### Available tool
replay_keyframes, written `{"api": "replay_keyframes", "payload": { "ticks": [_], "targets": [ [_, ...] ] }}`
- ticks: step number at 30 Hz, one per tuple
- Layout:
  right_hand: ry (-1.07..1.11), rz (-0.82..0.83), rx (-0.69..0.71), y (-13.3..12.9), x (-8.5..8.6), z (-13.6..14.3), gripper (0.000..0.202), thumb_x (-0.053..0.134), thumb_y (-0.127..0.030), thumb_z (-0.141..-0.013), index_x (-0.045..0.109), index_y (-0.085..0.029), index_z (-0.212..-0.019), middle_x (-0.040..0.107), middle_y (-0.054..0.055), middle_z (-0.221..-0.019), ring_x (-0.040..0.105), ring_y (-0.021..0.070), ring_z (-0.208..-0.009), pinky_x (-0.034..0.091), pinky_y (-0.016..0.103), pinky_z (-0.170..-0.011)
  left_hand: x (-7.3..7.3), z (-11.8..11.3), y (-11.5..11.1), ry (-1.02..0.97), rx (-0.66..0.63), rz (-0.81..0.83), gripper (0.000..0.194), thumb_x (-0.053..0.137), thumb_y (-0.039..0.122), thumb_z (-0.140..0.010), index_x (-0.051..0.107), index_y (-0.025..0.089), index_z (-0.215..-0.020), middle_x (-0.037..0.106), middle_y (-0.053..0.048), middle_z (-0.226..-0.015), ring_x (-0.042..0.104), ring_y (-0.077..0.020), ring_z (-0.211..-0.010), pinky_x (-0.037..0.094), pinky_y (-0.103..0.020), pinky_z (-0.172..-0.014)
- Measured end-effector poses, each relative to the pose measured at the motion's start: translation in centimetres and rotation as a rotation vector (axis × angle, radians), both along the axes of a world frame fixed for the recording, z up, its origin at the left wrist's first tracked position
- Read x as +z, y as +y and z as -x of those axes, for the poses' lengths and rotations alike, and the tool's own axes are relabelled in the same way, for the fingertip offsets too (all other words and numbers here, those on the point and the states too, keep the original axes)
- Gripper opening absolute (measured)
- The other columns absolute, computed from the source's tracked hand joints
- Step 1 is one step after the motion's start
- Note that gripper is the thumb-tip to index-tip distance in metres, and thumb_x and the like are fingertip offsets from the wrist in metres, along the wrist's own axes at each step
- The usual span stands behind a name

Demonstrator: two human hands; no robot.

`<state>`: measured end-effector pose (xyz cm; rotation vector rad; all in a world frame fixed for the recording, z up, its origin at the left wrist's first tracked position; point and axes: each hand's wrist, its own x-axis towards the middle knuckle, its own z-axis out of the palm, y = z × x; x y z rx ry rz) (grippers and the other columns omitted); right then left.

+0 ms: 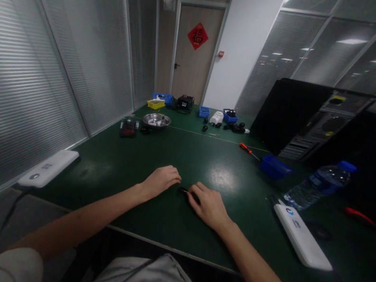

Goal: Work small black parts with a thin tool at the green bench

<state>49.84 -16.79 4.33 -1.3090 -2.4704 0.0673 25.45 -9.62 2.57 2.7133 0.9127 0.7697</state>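
Observation:
My right hand rests low over the green tabletop, thumb and fingers closed on a small black part. Its exact kind is too small and dark to tell. One end of the part pokes out to the left of my fingertips, and the rest is hidden by the hand. Just left of it, my left hand lies on the table with fingers loosely bent and stretched toward the part. The left fingertips are close to the part's end; whether they touch it I cannot tell. Nothing shows in the left hand.
White power banks lie at right and left. A water bottle, blue bin and orange screwdriver are on the right, before a black computer case. Further back are a metal dish, a yellow bin and cables.

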Motion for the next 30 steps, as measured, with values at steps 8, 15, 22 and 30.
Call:
{"api": "replay_keyframes", "payload": {
  "ticks": [8,15,22,30],
  "targets": [
    [0.010,0.000,-0.003,0.0,-0.1,0.0,0.021,0.046,-0.035,-0.107,0.064,-0.024,-0.105,0.065,0.002,-0.099,0.062,0.0150,-0.076,0.035,0.027,-0.064,1.5,0.5,-2.4,0.006,0.009,0.017,0.034,0.045,0.016,-0.104,0.066,0.020,-0.130,0.064,-0.009,-0.128,0.059,-0.0207,-0.114,0.052,-0.036,-0.097],
    [0.056,0.016,-0.015,0.1,0.0,-0.1,0.019,0.048,-0.034,-0.107,0.064,-0.024,-0.106,0.066,0.002,-0.100,0.063,0.0147,-0.077,0.037,0.026,-0.065,2.1,-0.1,-3.0,-0.038,-0.095,0.133,0.025,0.061,0.031,-0.100,0.068,0.023,-0.123,0.069,-0.006,-0.117,0.059,-0.0221,-0.111,0.050,-0.039,-0.099],
    [0.081,0.017,-0.025,0.1,0.1,-0.2,0.018,0.049,-0.033,-0.106,0.064,-0.024,-0.105,0.066,0.002,-0.100,0.063,0.0156,-0.080,0.039,0.027,-0.068,0.7,-0.5,-2.5,-0.072,0.057,0.183,0.018,0.060,0.031,-0.099,0.066,0.022,-0.113,0.067,-0.007,-0.114,0.061,-0.0216,-0.108,0.050,-0.037,-0.097],
    [0.095,0.035,-0.034,0.0,0.3,-0.3,0.020,0.047,-0.035,-0.107,0.064,-0.024,-0.105,0.065,0.001,-0.100,0.063,0.0145,-0.077,0.039,0.027,-0.065,0.9,4.3,1.1,0.056,0.151,0.270,0.027,0.052,0.034,-0.102,0.064,0.024,-0.124,0.066,-0.006,-0.120,0.064,-0.0209,-0.105,0.053,-0.033,-0.089]
  ]
}}
